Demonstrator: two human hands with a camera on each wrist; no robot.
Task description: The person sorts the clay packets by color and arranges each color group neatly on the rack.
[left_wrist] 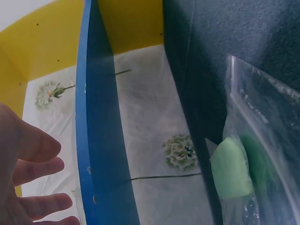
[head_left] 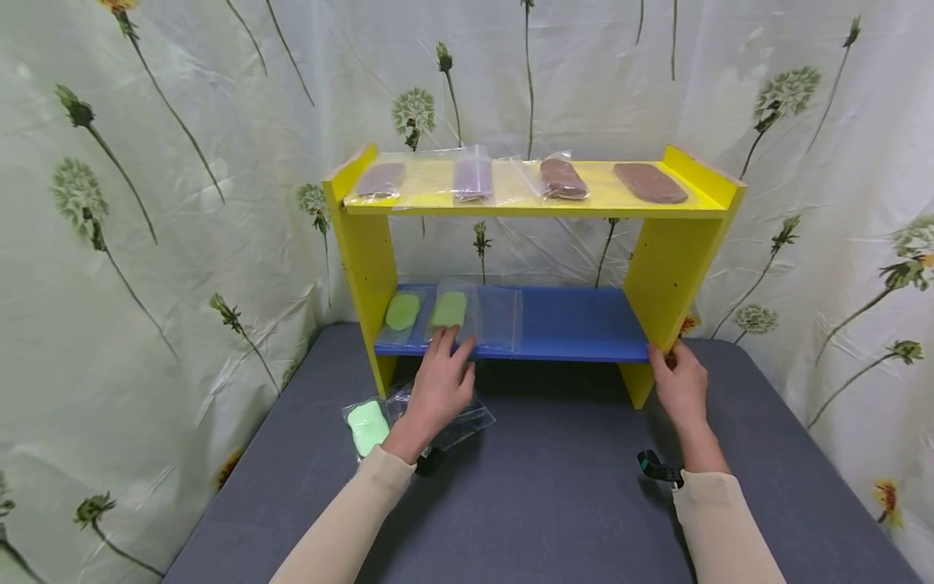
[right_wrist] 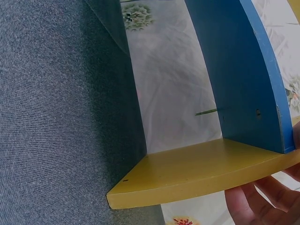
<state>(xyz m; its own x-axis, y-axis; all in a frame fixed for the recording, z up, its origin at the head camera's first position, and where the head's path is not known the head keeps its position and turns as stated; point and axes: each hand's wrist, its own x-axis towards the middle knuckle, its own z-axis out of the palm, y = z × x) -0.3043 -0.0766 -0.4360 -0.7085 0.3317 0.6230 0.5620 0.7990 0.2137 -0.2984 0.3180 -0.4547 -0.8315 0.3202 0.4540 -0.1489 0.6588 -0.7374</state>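
Observation:
A small shelf unit with yellow side panels (head_left: 674,259) and a blue lower shelf (head_left: 572,320) stands on the dark table. My left hand (head_left: 441,381) is at the front edge of the blue shelf, fingers loosely spread. Its fingertips overlap the lower end of a green slab in a clear bag (head_left: 448,308). Left of that lies another bagged green slab (head_left: 402,311). My right hand (head_left: 680,381) grips the right side panel at blue-shelf height, thumb at the front and fingers (right_wrist: 276,194) on the outer face.
On the yellow top shelf (head_left: 511,209) lie two purple slabs and two brown slabs (head_left: 649,182). A bagged pale green slab (head_left: 368,426) and clear plastic bags (head_left: 467,422) lie on the table (head_left: 554,487) below, by my left forearm. A flower-patterned curtain (head_left: 182,284) hangs behind.

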